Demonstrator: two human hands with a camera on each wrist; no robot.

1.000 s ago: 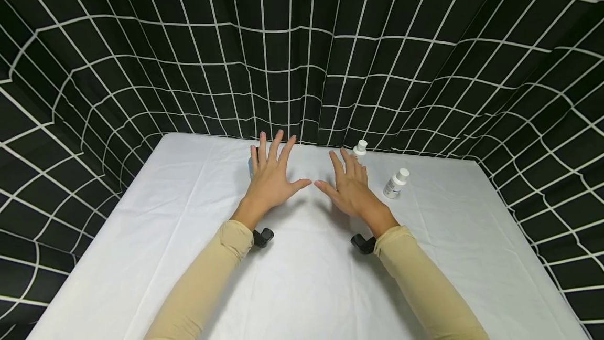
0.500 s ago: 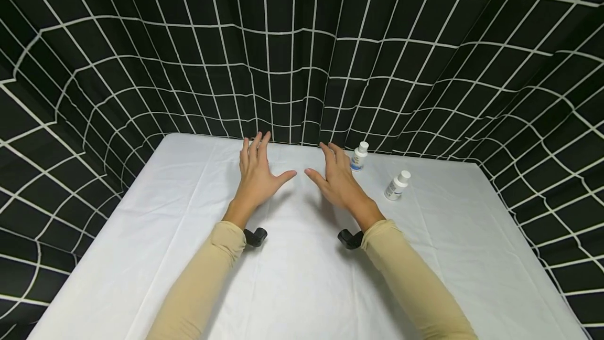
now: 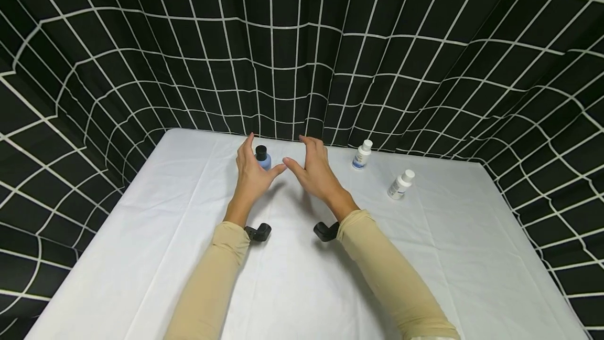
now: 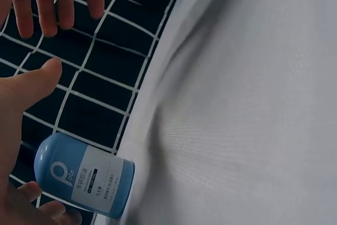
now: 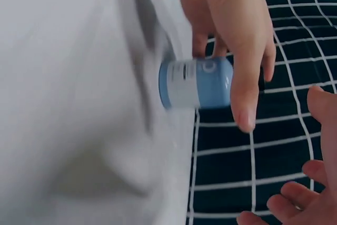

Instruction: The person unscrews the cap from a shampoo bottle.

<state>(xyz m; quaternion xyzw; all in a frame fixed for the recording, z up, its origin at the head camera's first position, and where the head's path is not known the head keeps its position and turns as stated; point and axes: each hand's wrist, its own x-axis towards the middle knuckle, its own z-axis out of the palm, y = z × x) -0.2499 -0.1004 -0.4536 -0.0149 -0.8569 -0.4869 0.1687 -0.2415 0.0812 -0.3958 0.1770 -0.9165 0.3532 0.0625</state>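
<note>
A light blue bottle [image 3: 264, 161] with a black cap stands upright near the table's far edge. My left hand [image 3: 252, 176] is around it, fingers on the far left side and thumb stretched to the right. In the left wrist view, the left thumb [image 4: 39, 84] is apart from the labelled blue bottle [image 4: 84, 175], while several curled fingertips lie near its side; contact cannot be made out. My right hand [image 3: 317, 172] is to the right of the bottle, holding nothing, thumb pointing toward the left thumb. The right wrist view shows the bottle [image 5: 196, 84] beyond the right fingers.
Two white bottles stand to the right: one with a blue-banded label [image 3: 362, 155] farther back, another [image 3: 401, 184] nearer. White cloth covers the table [image 3: 292, 287]. A black curtain with white grid lines [image 3: 292, 56] hangs behind the far edge and at both sides.
The right hand has moved left, away from the white bottles, toward the left hand. The left hand has turned and shifted slightly left, so the blue bottle shows between its thumb and fingers.
</note>
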